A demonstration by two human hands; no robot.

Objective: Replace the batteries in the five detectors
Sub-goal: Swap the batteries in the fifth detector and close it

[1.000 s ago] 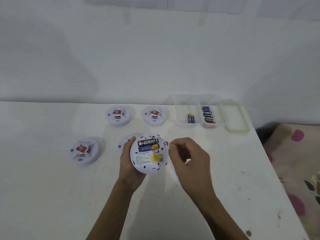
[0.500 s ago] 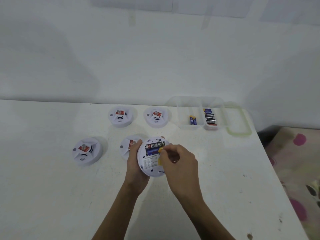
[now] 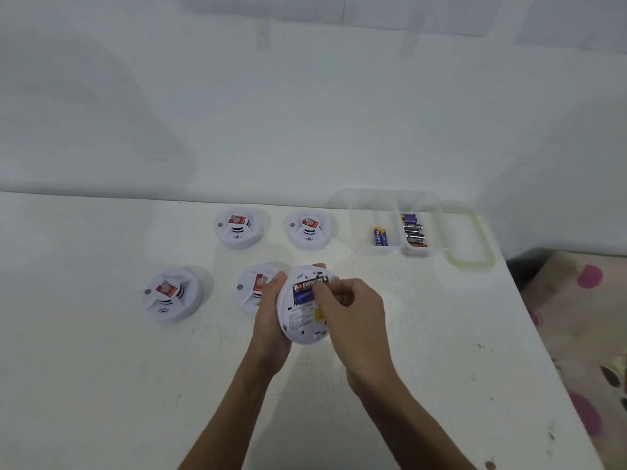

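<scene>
Near the middle of the white table [image 3: 101, 368] I've got one round white plastic smoke detector [image 3: 302, 320] flipped back-side up, lifted off the surface and tipped a bit toward me. Left hand [image 3: 268, 327] grips it from the left side, thumb [image 3: 277, 279] hooked over the rim and the other fingers wrapped underneath, poking out at the far edge.

The battery bay is open and shows a black Eveready battery [image 3: 310, 285] with a blue battery [image 3: 302, 297] right beside it on the near side. Right hand [image 3: 354, 310] is curled over the right end of that bay, fingertips [image 3: 320, 292] down on the batteries. It's too blurry there for me to tell if I'm actually pinching one or just touching.

The other four sit face up on the table, each with a red sticker: far-left detector [image 3: 238, 227], far-right detector [image 3: 308, 229], near-left detector [image 3: 171, 295], and a half-hidden detector [image 3: 253, 288] just behind my left hand.

Far right there's a clear plastic divided box [image 3: 390, 198]: two blue-and-yellow batteries [image 3: 380, 236] in the left compartment, a row of black and blue batteries [image 3: 414, 230] in the right one. Its green-rimmed clear lid [image 3: 475, 239] lies just right of it, and a pink-spotted cloth [image 3: 583, 317] is off the table's right edge.
</scene>
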